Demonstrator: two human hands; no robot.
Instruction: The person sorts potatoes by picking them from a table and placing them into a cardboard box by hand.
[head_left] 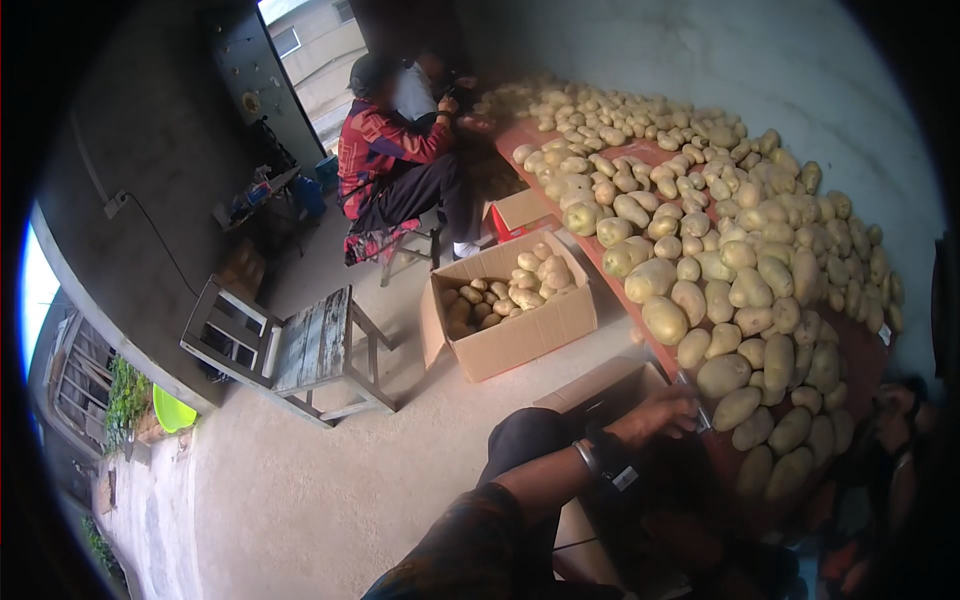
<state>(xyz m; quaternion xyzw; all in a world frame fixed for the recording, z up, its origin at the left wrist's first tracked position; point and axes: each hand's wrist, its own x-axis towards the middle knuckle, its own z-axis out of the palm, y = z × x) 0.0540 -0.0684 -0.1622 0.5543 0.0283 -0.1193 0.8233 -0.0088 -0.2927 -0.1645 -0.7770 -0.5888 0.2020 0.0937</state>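
Note:
My left hand (668, 414) reaches in from the bottom, with a bracelet and a dark band on its wrist. Its fingers are closed at a small silvery metal tool (703, 415), whose kind I cannot make out, by the red table's near edge. Many pale potatoes (737, 408) lie just beyond it. Below the hand stands an open cardboard box (600, 388), its inside mostly dark. I cannot make out my right hand in the dark lower right.
Potatoes partly fill another cardboard box (530, 340) on the floor. A worn wooden chair (310, 345) stands left of it. Farther back, a person in a red patterned jacket (370, 145) sits on a stool beside another person. At the right edge, a shadowed hand (893, 422) shows, apparently another person's.

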